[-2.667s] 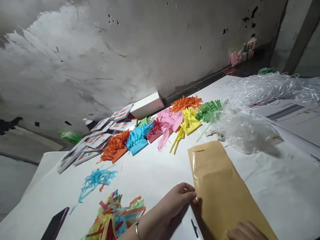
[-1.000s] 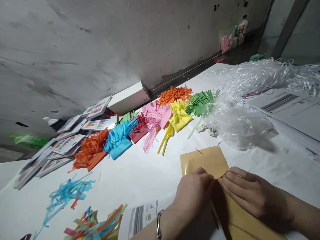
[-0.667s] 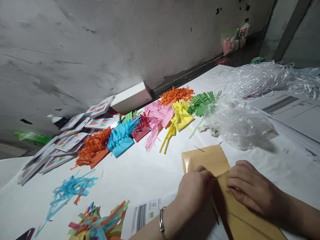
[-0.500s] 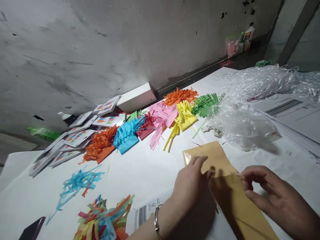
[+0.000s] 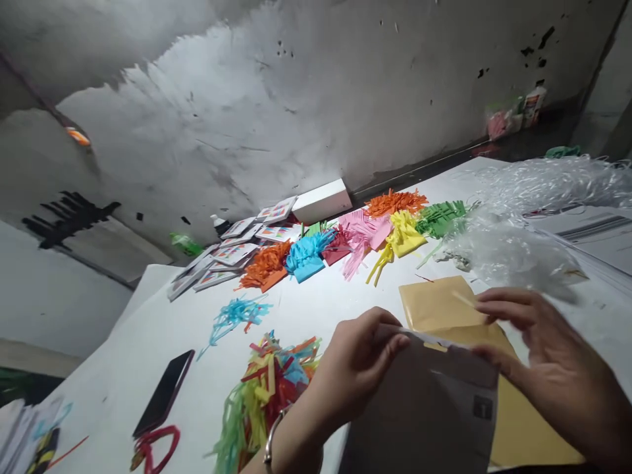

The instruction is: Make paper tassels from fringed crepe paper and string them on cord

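Observation:
My left hand (image 5: 363, 372) is closed on the upper left edge of a flat white printed card (image 5: 424, 408), which has a slot near its top edge and stands tilted up, its face in shadow. The thumb of my right hand (image 5: 553, 368) touches the card's upper right corner. Its fingers are raised above, with a thin pale strip (image 5: 464, 299) at their tips. Behind and beneath the card lies a tan paper envelope (image 5: 439, 299) on the white-covered table (image 5: 182, 322).
Fringed tissue-paper bundles (image 5: 365, 234) line the back, beside stacked printed boxes (image 5: 232, 253) and a white box (image 5: 323, 201). Multicoloured tassels (image 5: 266, 388), blue strips (image 5: 234, 319) and a phone (image 5: 165, 392) lie leftward. Clear plastic (image 5: 523, 253) is at the right.
The card has been lifted and tilted up, with my left hand on its top edge. My right hand has come against its corner. The view has swung left, bringing the whole phone in.

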